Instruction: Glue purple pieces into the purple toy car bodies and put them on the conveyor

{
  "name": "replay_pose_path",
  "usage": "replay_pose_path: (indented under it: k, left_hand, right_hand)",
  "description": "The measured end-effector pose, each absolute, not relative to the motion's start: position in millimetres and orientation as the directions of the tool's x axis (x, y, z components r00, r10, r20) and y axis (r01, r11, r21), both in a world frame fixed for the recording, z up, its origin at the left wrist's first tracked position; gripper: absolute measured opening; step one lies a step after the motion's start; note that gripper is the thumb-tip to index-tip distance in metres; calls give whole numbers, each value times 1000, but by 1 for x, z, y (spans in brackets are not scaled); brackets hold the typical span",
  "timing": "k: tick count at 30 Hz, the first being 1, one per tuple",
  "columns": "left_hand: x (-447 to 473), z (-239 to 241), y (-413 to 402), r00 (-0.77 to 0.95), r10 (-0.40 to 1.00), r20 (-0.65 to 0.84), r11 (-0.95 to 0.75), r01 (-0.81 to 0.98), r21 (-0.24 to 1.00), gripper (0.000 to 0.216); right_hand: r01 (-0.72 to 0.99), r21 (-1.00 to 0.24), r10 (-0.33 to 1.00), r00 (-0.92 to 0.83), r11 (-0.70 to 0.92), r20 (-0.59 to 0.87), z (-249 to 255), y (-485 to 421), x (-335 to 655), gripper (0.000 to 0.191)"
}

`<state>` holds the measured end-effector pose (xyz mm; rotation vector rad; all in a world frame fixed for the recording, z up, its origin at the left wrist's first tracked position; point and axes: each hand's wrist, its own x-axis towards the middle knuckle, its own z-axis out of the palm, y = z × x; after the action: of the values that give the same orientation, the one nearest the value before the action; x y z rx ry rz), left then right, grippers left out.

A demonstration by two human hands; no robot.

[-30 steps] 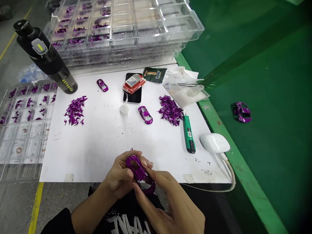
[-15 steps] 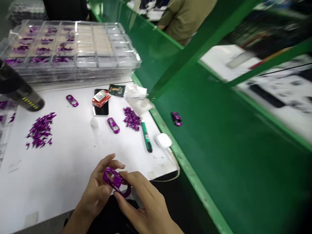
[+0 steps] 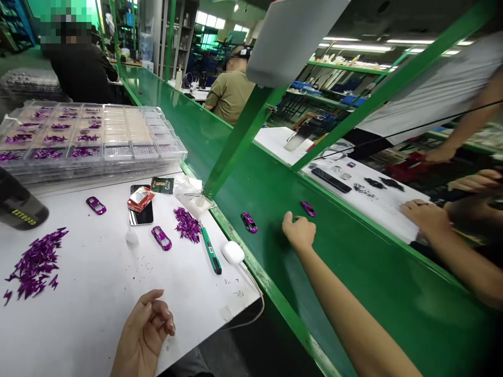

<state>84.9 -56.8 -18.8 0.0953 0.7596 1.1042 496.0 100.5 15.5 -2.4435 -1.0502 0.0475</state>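
Observation:
My right hand (image 3: 299, 231) reaches out over the green conveyor belt (image 3: 353, 256), its fingers partly bent and apart with nothing seen in them. Just beyond it, a purple toy car body (image 3: 308, 208) lies on the belt, apart from the fingers. A second purple toy car (image 3: 249, 222) rests on the belt to the left. My left hand (image 3: 147, 327) is over the white table (image 3: 86, 330), palm turned up, fingers loosely curled and empty. Two more purple car bodies, a nearer one (image 3: 161, 238) and a farther one (image 3: 96, 205), sit on the table.
Piles of small purple parts lie at left (image 3: 37, 264) and centre (image 3: 187, 225). A green cutter (image 3: 211, 250), white round case (image 3: 233, 252), phone (image 3: 142, 215), dark bottle (image 3: 21, 204) and stacked compartment trays (image 3: 94, 157) are around. A green post (image 3: 239, 141) rises at the belt; co-workers' hands (image 3: 426, 214) are across it.
My right hand has left the left one and moved right over the belt. The car body both hands held is gone from them; another car body now shows on the belt. The view has tilted up.

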Motion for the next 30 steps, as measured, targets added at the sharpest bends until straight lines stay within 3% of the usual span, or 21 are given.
replay_pose_path:
  k: [3,9,12,14,15,17,18,20,23,26,30]
  left_hand:
    - [79,-15,-59,285,831,-478,524,-690,500,28]
    - [48,12,-47,338,873,-352,451,-285,846,39]
    - [38,25,-27,286,898,-334,400,-216,891,48]
    - [37,29,-13,236,907,-349,406,-273,872,60]
    - [37,30,-7,220,901,-373,427,-314,848,64]
    - [36,29,2,185,895,-407,446,-416,792,66]
    - [34,28,5,164,894,-418,443,-465,766,63]
    - [29,24,9,118,896,-429,418,-551,722,53]
    - [19,19,11,91,883,-461,415,-608,676,49]
    - [13,15,10,91,867,-490,443,-591,674,52]
    - [11,11,8,110,874,-474,450,-552,702,55]
  right_hand:
    - [741,-421,775,619,-523,128,-7,90,470,37]
    - [844,-464,850,435,-269,298,-7,74,390,36]
    - [875,-483,883,198,36,425,11,54,323,36]
    - [796,-411,798,-144,445,585,20,37,269,29]
    - [748,-348,730,-257,565,633,23,29,244,24]
    - [654,-254,626,-430,713,650,29,21,202,21]
    - [598,-273,612,-487,754,623,31,21,187,16]
    - [522,-457,692,-491,720,529,36,32,170,5]
    - [531,-699,878,-290,479,380,37,64,163,16]
    - [560,-720,912,-237,411,336,27,93,159,33]
    - [510,-751,901,-332,420,279,14,102,160,28]
